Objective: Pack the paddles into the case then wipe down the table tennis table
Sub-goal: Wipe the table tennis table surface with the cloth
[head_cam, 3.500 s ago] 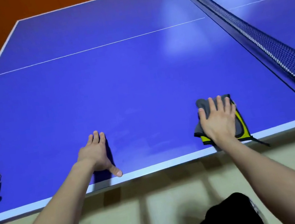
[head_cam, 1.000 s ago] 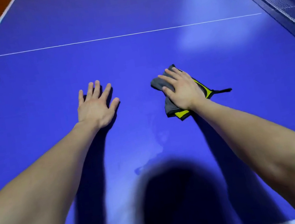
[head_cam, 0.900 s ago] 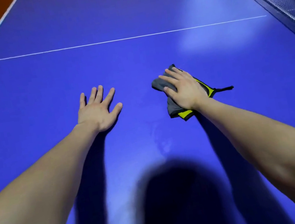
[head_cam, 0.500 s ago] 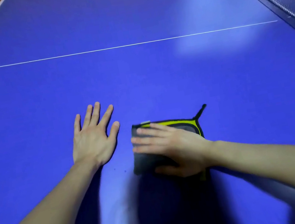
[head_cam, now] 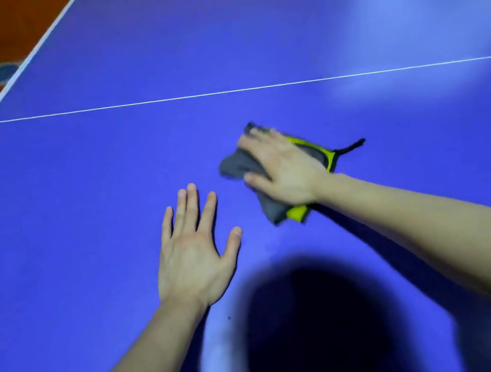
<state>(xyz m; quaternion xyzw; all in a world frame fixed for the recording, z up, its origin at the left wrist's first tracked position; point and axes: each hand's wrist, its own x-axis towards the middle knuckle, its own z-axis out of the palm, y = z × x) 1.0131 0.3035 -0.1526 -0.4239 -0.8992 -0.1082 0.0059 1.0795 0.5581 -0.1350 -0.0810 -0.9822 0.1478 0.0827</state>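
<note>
My right hand [head_cam: 283, 169] presses flat, fingers nearly straight, on the grey-and-yellow cloth [head_cam: 237, 164] just beyond my left hand [head_cam: 191, 259], which lies spread and empty on the desk [head_cam: 77, 197]. I'd sweep overlapping strokes toward the white line [head_cam: 253, 87] (even pressure, no skipped strips).

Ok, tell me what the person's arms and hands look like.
The left hand and right hand are bare: no gloves, rings, watch or bands show. The left forearm and right forearm are uncovered too, with no sleeve in view.
</note>
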